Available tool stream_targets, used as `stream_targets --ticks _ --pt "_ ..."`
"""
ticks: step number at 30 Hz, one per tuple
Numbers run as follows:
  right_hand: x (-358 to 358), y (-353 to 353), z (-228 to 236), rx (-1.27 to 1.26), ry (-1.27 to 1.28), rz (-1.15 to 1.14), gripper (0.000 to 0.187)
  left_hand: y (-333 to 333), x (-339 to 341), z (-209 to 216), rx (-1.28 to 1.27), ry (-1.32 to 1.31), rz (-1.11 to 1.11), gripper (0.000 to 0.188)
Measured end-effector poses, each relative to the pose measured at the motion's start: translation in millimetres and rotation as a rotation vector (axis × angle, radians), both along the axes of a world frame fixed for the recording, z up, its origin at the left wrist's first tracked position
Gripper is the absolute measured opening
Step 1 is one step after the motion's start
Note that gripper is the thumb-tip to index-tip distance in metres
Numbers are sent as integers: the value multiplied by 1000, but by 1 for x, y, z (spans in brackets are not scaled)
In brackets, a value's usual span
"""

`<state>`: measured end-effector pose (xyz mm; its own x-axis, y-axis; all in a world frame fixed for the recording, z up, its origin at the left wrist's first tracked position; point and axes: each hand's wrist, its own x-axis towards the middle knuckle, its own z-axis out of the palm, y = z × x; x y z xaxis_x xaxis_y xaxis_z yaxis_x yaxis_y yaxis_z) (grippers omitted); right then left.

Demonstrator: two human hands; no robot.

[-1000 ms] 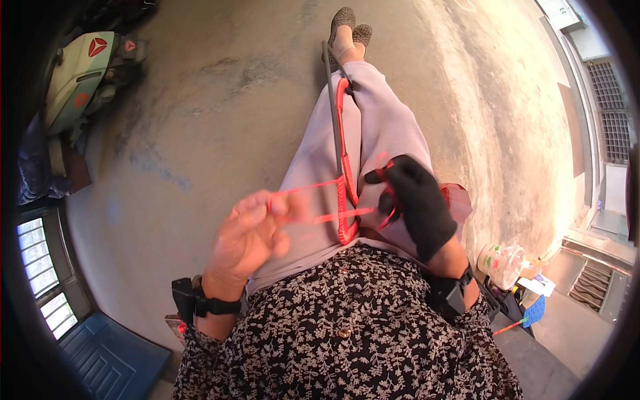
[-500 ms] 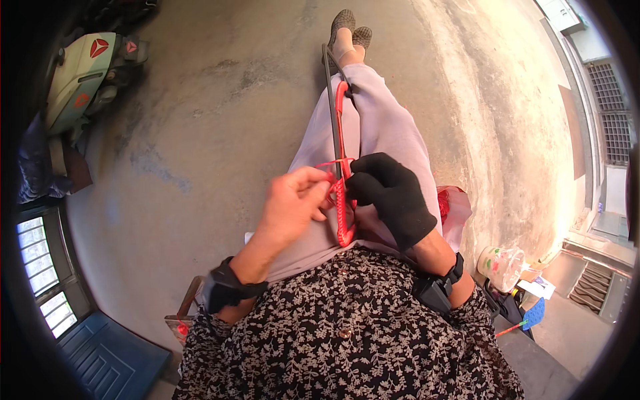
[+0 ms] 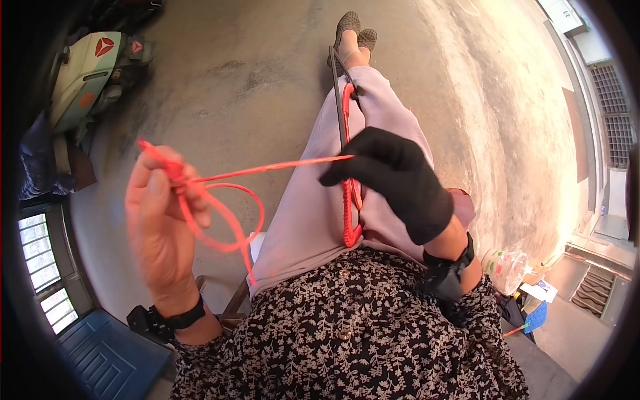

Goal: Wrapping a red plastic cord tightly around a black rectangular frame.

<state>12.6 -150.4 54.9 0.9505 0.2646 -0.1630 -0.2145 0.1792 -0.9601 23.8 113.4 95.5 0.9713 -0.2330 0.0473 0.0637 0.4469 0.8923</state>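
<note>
My bare left hand [image 3: 160,213] is raised at the left, its fingers closed round a loose bundle of red cord [image 3: 175,172] with loops hanging from it. A strand of that cord stretches across to my right hand [image 3: 393,183], which wears a black glove. The right fingers are closed over a narrow frame at my lap, where the strand meets it. This long red-wrapped frame [image 3: 348,207] lies along my thighs, its near end a rounded bend covered in tight coils. A dark metal rod [image 3: 339,93] runs beside it toward my feet. The glove hides the frame's middle.
A pale scooter [image 3: 87,83] stands at the far left. Below it are a barred window [image 3: 39,250] and a blue panel [image 3: 110,350]. At my right are a clear plastic bag [image 3: 507,270] and a blue mesh piece [image 3: 535,317]. A floor grate [image 3: 592,290] lies further right.
My left hand has moved from beside the frame out to the left, drawing the red cord out into a long strand. The right hand stays at the frame, slightly turned.
</note>
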Motion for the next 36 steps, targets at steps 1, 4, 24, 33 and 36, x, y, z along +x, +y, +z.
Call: stream_targets --ticks 1,4,24,33,36 --pt "-2 -7 -2 58 85 -36 14 -2 1 -9 139 66 55 17" --pt "-18 -18 -5 150 219 -133 16 -25 2 -39 347 191 -86 19" --pt "-25 -37 -40 -466 25 -350 18 -59 -2 -100 353 261 -95 10" --pt "-28 -11 -59 -724 32 -53 19 -91 -12 -114 647 183 -320 9" --pt "-27 -26 -53 -372 147 -258 15 -79 -6 -110 559 174 -205 15"
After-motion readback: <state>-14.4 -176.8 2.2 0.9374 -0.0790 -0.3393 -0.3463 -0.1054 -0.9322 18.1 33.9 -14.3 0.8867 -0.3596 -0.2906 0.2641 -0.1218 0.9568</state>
